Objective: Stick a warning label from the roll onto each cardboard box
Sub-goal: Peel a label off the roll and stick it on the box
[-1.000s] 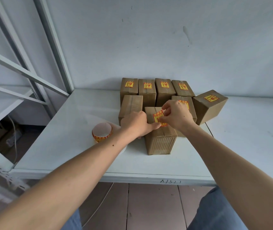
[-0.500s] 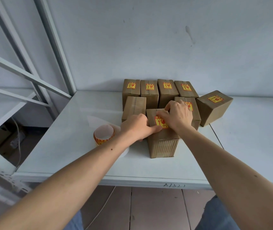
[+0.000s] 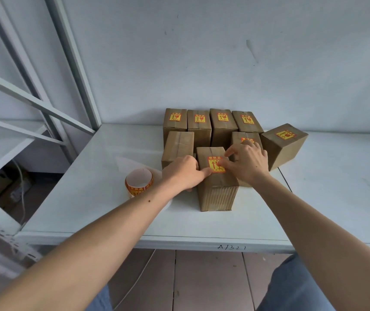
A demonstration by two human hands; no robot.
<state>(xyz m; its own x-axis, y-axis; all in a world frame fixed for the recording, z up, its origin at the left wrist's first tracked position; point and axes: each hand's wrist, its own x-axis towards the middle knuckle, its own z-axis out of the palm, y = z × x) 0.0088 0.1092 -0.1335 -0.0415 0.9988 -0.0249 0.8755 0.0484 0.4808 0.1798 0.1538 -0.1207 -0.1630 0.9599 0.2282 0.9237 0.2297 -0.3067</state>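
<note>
At frame centre, the left hand (image 3: 185, 172) steadies the front box (image 3: 216, 179) while both hands' extended fingers (image 3: 222, 163) press the warning label (image 3: 216, 164) flat; the roll (image 3: 139, 182) rests lower left on the counter (image 3: 89, 198).

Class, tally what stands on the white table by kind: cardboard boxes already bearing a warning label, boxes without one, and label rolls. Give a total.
Brown cardboard boxes with a yellow-and-red warning label: 7
Brown cardboard box without a label: 1
Roll of labels: 1
Total: 9
</note>
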